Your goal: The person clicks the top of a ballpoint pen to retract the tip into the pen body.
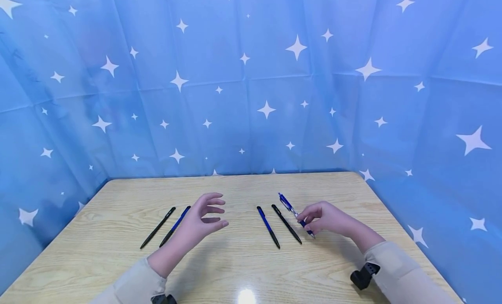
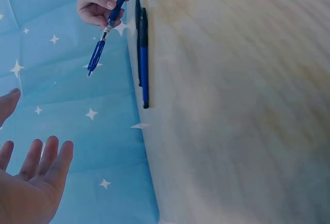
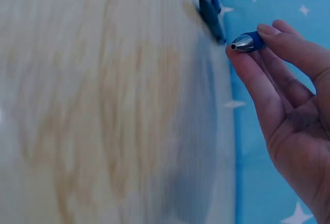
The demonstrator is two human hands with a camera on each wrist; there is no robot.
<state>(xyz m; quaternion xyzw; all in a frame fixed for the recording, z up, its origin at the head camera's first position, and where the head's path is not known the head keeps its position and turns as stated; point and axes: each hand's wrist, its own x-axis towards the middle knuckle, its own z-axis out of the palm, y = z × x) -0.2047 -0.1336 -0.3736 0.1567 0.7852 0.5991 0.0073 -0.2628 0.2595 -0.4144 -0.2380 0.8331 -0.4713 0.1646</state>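
Note:
My right hand (image 1: 327,217) pinches a blue pen (image 1: 288,203) with a silver band between thumb and fingertips, close over the right part of the table. Its metal tip (image 3: 241,44) points back toward the wrist camera. Just left of it lie a black pen (image 1: 287,224) and a blue pen with a black grip (image 1: 268,227), side by side and slanted. My left hand (image 1: 201,219) holds nothing; its fingers are spread and gently bent above the table. Beside it lie another black pen (image 1: 158,227) and a blue-and-black pen (image 1: 176,225), partly hidden behind the hand.
The light wooden table (image 1: 243,269) has rounded far corners. A blue curtain (image 1: 235,134) with white stars hangs behind it and along both sides. Small black devices (image 1: 364,275) are strapped at both wrists over light sleeves.

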